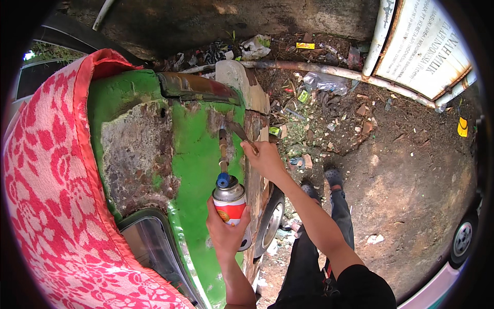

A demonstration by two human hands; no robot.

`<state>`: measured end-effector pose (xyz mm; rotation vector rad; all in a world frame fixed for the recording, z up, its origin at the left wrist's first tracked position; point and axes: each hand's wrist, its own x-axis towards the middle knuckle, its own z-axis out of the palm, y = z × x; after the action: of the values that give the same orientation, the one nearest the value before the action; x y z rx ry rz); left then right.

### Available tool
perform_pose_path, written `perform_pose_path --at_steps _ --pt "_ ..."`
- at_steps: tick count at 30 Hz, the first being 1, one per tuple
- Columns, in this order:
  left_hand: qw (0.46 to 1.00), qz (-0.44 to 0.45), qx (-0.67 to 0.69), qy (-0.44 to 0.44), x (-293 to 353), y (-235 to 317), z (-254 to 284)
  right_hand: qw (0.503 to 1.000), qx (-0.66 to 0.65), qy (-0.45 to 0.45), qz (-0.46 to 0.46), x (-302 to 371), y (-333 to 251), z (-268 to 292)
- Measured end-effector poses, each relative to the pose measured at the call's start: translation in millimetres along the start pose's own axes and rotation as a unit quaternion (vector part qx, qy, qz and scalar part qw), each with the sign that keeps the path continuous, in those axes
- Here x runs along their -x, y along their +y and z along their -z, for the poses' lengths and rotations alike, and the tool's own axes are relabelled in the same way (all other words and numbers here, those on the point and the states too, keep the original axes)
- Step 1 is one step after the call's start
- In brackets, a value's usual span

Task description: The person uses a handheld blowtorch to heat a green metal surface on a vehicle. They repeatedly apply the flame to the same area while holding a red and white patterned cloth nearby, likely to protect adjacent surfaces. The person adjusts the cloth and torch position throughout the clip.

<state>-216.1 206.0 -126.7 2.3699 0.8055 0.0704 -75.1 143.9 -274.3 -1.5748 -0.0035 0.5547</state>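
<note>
My left hand (226, 238) is closed around a gas canister (229, 194) with a red and white label. A blowtorch head (223, 157) with a blue collar rises from its top and points at the car's green body panel (194, 154). In my right hand (268, 164) is a scraper (240, 132), gripped by its brownish handle. Its blade reaches the panel near the torch tip, close to a patch of bared, scorched-looking metal. To the left, a large area of the bodywork (136, 149) shows grey and rusty where the green paint is gone. Whether a flame burns cannot be made out.
A pink and red floral blanket (49, 170) drapes over the car's left part, beside a window (154, 237). The car's wheel (271, 224) stands near my legs. Beyond lie litter, a rusty pipe (309, 68) and a white signboard (424, 49). Another vehicle's wheel (464, 238) is at right.
</note>
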Motion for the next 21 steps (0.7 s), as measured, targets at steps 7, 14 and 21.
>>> perform_pose_path --at_steps 7,14,21 --pt "1.0 -0.001 -0.001 -0.003 1 -2 2 1.0 0.006 -0.012 -0.023 -8 0 -3" --pt "1.0 0.004 0.012 -0.005 2 -2 2 0.998 0.052 0.022 0.019 -10 14 -9" --pt "1.0 0.014 0.007 -0.001 6 -3 1 1.0 0.017 -0.009 -0.009 -19 -19 3"
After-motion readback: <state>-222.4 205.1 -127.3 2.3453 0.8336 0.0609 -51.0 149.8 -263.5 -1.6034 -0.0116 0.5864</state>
